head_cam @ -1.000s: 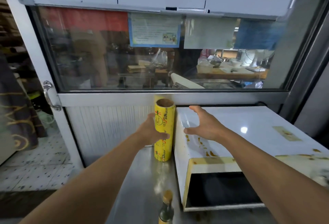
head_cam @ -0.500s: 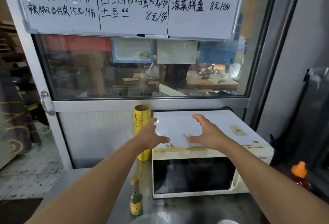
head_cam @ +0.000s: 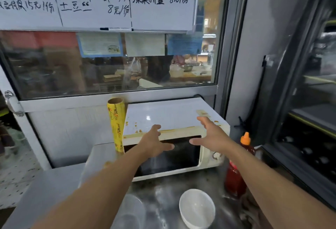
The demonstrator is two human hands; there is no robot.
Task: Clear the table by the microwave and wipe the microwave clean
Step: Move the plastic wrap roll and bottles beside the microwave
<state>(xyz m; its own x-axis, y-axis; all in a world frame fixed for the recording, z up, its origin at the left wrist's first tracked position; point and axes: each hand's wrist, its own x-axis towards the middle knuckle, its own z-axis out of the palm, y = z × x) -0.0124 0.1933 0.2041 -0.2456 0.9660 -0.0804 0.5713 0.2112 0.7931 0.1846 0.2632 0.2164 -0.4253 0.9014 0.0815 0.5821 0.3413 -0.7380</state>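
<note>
While both arms reach forward: yellow wrap roll (head_cam: 116, 125) upright, touching microwave (head_cam: 174, 119) left side; left hand (head_cam: 154, 142) and right hand (head_cam: 211, 134) splayed, empty, before its door. White bowl (head_cam: 197, 208), red sauce bottle (head_cam: 236, 170) on steel table (head_cam: 54, 188).

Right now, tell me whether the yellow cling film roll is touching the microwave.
Cannot tell. In the head view the cling film roll stands upright hard against the microwave left side, but no gap or contact shows plainly.

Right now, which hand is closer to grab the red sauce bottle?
Probably the right hand. It hovers open toward the microwave's right side, where the red sauce bottle stands; the left hand is farther.
</note>
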